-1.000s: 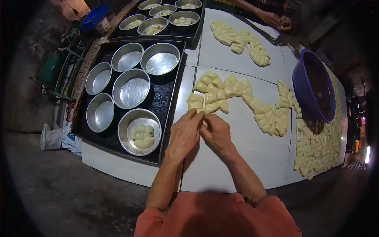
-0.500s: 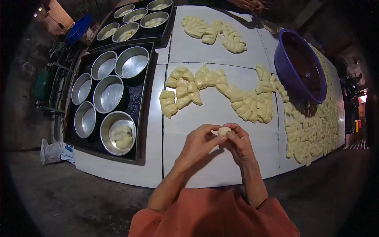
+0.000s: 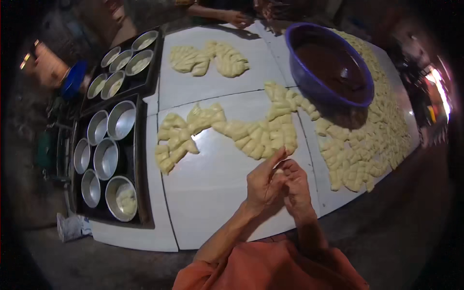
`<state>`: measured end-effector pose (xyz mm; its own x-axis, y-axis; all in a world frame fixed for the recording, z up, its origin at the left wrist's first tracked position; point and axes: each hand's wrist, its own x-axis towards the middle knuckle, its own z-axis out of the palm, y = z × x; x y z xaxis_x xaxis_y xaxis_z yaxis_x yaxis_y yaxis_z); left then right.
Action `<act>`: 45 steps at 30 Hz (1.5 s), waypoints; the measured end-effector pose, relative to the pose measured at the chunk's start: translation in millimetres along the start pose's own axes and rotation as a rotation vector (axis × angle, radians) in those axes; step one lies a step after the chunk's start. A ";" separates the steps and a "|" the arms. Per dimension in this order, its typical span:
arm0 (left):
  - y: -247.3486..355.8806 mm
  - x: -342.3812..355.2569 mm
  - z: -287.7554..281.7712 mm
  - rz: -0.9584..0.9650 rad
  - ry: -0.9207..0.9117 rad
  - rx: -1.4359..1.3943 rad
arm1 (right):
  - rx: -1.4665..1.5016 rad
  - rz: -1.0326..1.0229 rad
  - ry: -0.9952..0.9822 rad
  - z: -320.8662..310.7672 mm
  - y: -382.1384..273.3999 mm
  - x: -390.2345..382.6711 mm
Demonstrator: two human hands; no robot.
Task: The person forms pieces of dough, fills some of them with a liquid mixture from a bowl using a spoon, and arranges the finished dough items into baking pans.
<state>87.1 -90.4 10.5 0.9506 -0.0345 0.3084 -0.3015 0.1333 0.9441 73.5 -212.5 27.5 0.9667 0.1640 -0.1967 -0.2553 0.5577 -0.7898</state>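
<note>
My left hand (image 3: 262, 182) and my right hand (image 3: 296, 187) meet over the near part of the white table. A small piece of dough (image 3: 279, 171) shows between my thumbs and fingers, mostly covered by them. The left forefinger points up past it, while the right fingers curl around it. Just beyond my fingertips lies a winding row of pale dough pieces (image 3: 261, 137). On the left, a round metal pan (image 3: 110, 207) holds a few dough pieces (image 3: 126, 199).
A dark tray (image 3: 142, 159) carries several round pans; another tray behind holds pans with dough. A purple basin (image 3: 309, 72) of dark brown filling stands at the right beside a broad spread of dough pieces (image 3: 382, 130). Across the table is another person's hand (image 3: 238, 19).
The view has swung right, so the table and pans appear farther left. My hands have stayed together on the dough piece, and the left forefinger has straightened. The other person's arm shows more.
</note>
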 end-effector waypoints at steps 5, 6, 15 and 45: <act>-18.5 36.1 82.1 0.126 0.062 -0.276 | 0.203 -0.061 0.054 -19.8 -65.5 20.8; -20.5 42.3 90.6 0.138 0.043 -0.290 | 0.139 -0.066 0.039 -29.7 -80.7 31.4; -24.4 51.7 70.7 -0.637 -0.353 -0.091 | -1.172 -0.148 0.221 -139.2 -236.0 196.0; -32.5 57.0 36.4 -0.715 0.184 -0.472 | -0.883 -0.395 0.056 -65.8 -49.4 60.9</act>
<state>148.4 -132.7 1.6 0.9093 -0.1116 -0.4010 0.3945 0.5386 0.7445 146.2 -283.6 16.3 0.9848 0.0444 0.1676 0.1734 -0.2514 -0.9522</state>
